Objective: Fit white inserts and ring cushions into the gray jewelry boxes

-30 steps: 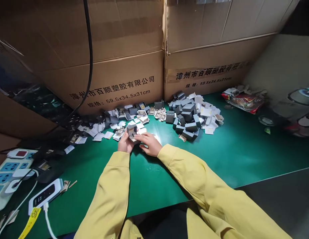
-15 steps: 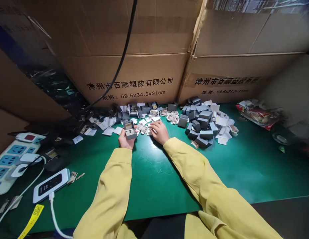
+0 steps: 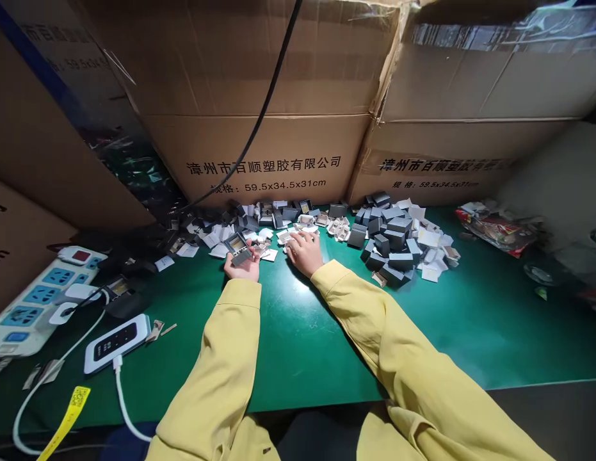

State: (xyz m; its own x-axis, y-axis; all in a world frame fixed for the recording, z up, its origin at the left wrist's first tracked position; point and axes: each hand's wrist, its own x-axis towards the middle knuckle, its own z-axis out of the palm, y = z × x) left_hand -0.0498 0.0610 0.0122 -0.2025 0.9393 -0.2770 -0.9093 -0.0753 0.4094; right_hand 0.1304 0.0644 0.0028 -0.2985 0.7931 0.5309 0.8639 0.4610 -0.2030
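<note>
My left hand [image 3: 243,269] is closed round a small dark grey hinged box [image 3: 241,256], its lid raised and its inside turned toward me. In the middle of the table, my right hand [image 3: 306,255] lies palm down with fingers apart, their tips at a group of small beige inserts [image 3: 284,237]. Whether a fingertip has hold of one cannot be made out. More beige inserts [image 3: 338,228] sit just beyond that hand. White paper pieces [image 3: 269,255] lie between my two hands.
Grey boxes [image 3: 396,240] are heaped to the right, beside white cards [image 3: 432,238]. Large cartons [image 3: 273,147] wall off the back. On the left are a power strip [image 3: 38,301] and a white device [image 3: 116,342] with a cable. A black cable [image 3: 264,109] hangs in front.
The box in my left hand has tilted and shifted slightly left. My right hand's fingers have stretched forward over the inserts. The whole view has shifted a little.
</note>
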